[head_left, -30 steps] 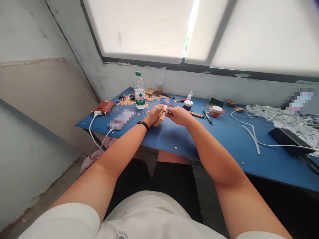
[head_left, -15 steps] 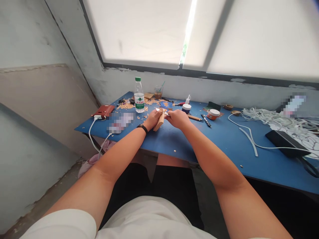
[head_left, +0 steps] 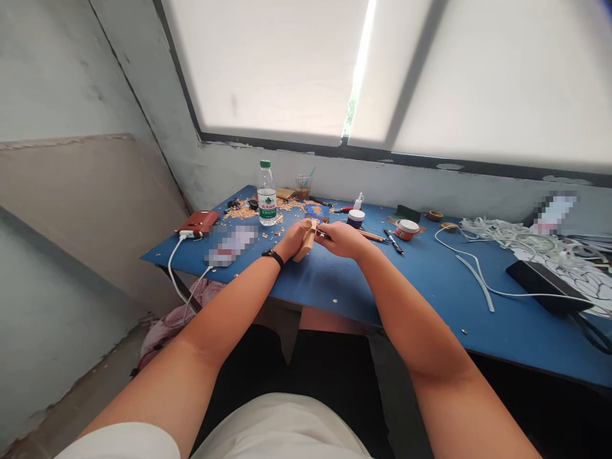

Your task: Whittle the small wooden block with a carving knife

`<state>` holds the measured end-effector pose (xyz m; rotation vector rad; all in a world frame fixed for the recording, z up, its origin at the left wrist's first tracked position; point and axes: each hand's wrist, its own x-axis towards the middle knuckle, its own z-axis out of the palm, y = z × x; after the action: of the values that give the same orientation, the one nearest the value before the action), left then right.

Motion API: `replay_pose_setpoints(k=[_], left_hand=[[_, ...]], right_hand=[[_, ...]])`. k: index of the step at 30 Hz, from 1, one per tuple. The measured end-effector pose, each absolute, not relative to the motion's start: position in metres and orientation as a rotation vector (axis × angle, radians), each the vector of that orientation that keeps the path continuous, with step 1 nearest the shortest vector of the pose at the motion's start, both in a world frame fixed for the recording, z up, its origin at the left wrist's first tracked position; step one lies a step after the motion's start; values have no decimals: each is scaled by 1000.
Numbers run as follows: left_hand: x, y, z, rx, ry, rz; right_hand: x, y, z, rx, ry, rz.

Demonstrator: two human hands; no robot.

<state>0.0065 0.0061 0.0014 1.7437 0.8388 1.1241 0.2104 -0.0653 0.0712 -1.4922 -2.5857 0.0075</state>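
Note:
My left hand [head_left: 293, 239], with a black band at its wrist, is closed around a pale wooden block [head_left: 306, 247]. The block tilts, its lower end pointing toward me above the table's front part. At the block's right side, my right hand [head_left: 340, 238] is closed on a carving knife [head_left: 321, 233]. Only a small silvery part of the knife shows; fingers and wood hide the rest. Behind the hands, wood shavings [head_left: 241, 211] lie scattered around a water bottle [head_left: 267, 197] with a green cap.
The blue table [head_left: 425, 280] holds a white-lidded jar [head_left: 356, 219], an orange tub [head_left: 407, 229], a pen [head_left: 393, 241] and a plastic cup [head_left: 303, 187]. A brown leather case [head_left: 197, 224] sits left. White cables and a black case [head_left: 547, 287] lie right.
The view has tilted up slightly, so everything sits lower. The bright blade seen across the block's top earlier is now mostly out of sight. Both hands keep their hold.

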Motion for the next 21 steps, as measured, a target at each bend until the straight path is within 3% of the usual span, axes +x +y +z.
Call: replay_pose_setpoints(k=[21], left_hand=[[2, 4, 4, 1731, 1018, 1135]], right_hand=[[193, -73, 75, -1791, -2519, -221]])
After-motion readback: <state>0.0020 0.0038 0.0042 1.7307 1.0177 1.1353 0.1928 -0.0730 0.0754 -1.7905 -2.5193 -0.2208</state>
